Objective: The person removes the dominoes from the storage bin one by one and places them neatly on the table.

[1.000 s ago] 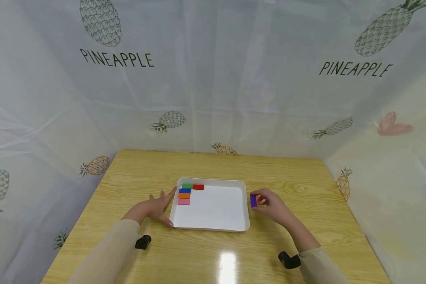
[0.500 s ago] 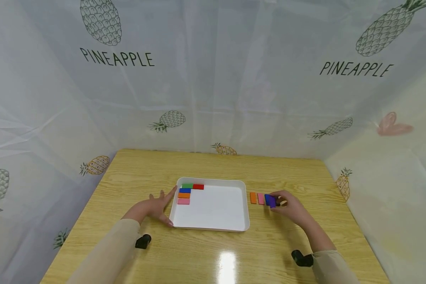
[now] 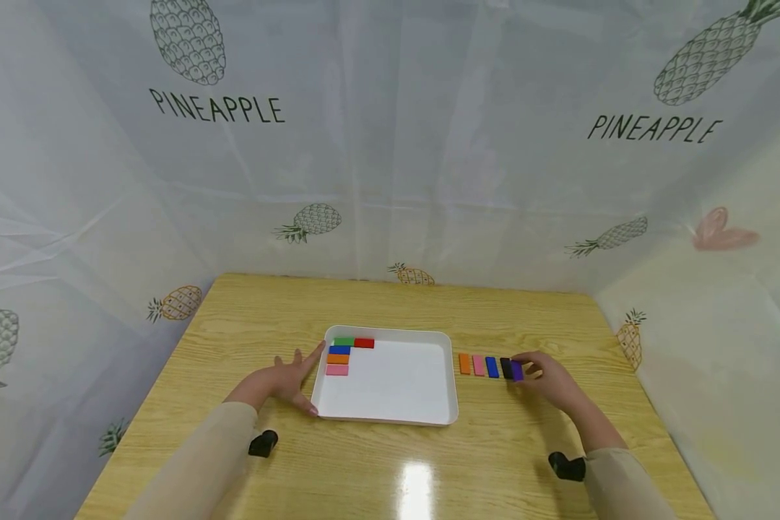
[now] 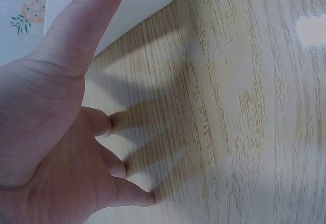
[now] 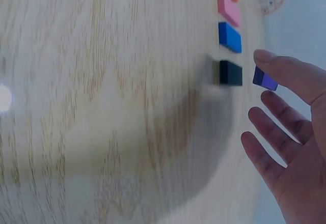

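Observation:
My right hand [image 3: 549,379] pinches a purple block [image 5: 265,79] between thumb and finger at the right end of a row of blocks. Nearest to it is the black block [image 5: 231,73]; in the head view the purple one overlaps its right edge. Further left in that row lie a blue block [image 3: 492,367], a pink block [image 3: 478,365] and an orange block [image 3: 464,363]. My left hand [image 3: 287,379] has its fingers spread, the index finger and thumb against the left side of the white tray [image 3: 396,390], the other fingertips on the table.
Along the tray's upper left lie a green block [image 3: 344,341], a red block [image 3: 364,343] and, below them, blue, orange and pink blocks [image 3: 337,370]. A pineapple-print sheet [image 3: 403,166] hangs behind the wooden table [image 3: 377,466] and at both sides.
My right hand has carried the purple block rightward from beside the tray, past the orange, pink and blue blocks, to the black one. The left hand stays at the tray.

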A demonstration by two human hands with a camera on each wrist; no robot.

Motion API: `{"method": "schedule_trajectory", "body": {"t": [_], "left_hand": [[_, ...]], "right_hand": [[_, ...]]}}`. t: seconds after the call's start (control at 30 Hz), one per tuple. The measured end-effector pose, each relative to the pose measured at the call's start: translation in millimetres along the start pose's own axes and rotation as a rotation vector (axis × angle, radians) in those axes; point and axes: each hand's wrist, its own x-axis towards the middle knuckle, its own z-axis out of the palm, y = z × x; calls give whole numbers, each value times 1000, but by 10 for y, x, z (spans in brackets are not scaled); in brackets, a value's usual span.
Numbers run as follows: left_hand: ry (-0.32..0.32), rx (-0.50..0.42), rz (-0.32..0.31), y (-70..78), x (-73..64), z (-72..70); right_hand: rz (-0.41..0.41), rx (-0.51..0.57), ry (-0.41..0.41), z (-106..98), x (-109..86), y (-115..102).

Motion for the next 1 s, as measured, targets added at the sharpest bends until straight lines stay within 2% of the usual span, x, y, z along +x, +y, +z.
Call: {"method": "schedule_trajectory", "body": {"t": [0.43, 1.0], "left_hand": [[5, 11, 24, -41, 21, 26], [6, 15, 4, -40, 42, 37]], "right_hand": [[95, 46, -21, -11, 60, 212], [47, 27, -57, -35, 190, 345]]}}
